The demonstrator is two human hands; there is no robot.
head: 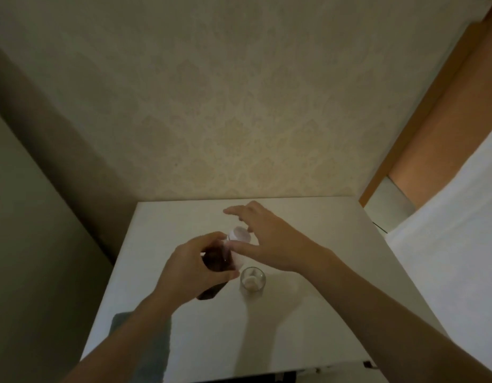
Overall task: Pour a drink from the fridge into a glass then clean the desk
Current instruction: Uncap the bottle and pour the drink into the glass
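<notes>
While left hand (196, 261) grips bottle (215, 268), glass (253, 279) beside, cloth (145, 344) under forearm

We're seeing the desk (308, 322) looking like a smooth matt white board, prob. laminate, w/ soft shadows lying on it and no glare. The glass (253, 279) is showing as clear, thin-walled, lightly glossy at the rim. The bottle (215, 265) is reading as see-through plastic or glass, can't tell which, w/ dark liquid showing through & a small shiny glint on its side; its cap (240, 234) is looking like matt white plastic. A cloth (145, 344) at the near left corner is appearing grey-green, soft, fuzzy-textured. The wall (239, 106) is wearing matt beige wallpaper w/ a faint embossed damask pattern
</notes>
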